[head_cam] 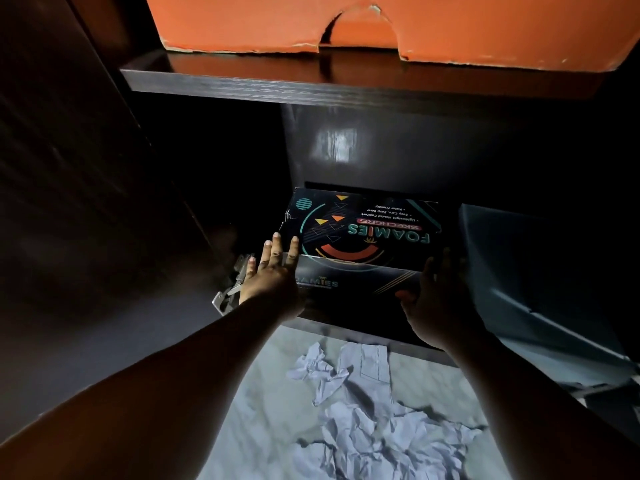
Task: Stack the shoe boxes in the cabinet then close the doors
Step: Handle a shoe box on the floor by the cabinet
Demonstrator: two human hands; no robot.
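The black shoe box [367, 233] sits on the bottom shelf [349, 325] of the cabinet, its long side running left to right. It lies just ahead of both hands. The left hand [273, 271] presses flat on its left corner, fingers straight. The right hand [434, 296] holds the right corner. An orange box [415, 22] sits on the upper shelf [311, 84]. Crumpled paper [374, 420] lies on the floor.

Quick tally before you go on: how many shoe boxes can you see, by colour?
Black Foamies shoe box, lower compartment, between both hands: 1
Orange shoe box, on the shelf above: 1
Total: 2
The dark shape to the right is too dim to tell whether it is a box.
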